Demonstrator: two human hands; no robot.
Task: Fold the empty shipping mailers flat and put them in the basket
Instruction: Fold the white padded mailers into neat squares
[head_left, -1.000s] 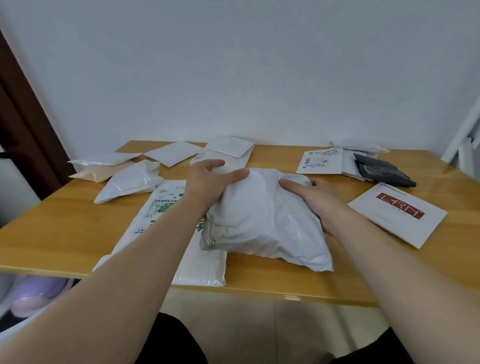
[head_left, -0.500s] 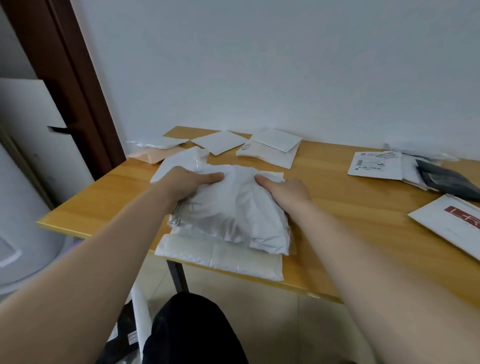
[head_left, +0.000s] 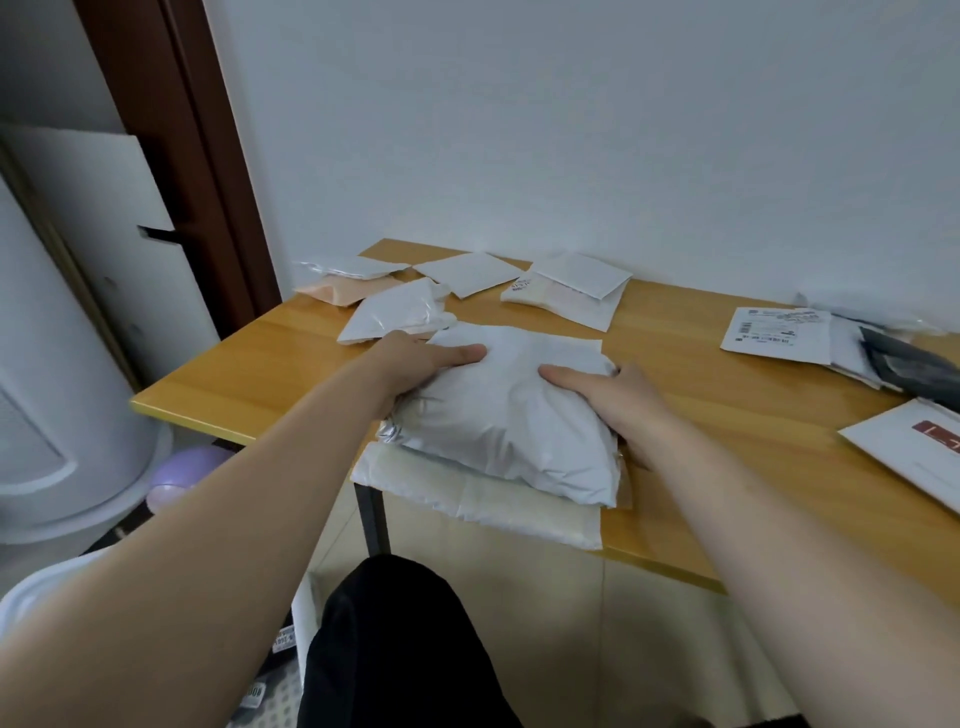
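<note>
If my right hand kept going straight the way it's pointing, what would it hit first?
The right hand grips the puffy white mailer, so it would push into that first. Past it, the left hand lies roughly in line, though depth is unclear.

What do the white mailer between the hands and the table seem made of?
White mailer: probably thin plastic film, faintly glossy; it crumples into soft creases, with a silvery inside showing at its left end. Table: wood or wood-look laminate, smooth satin finish; grain lines show.
</note>
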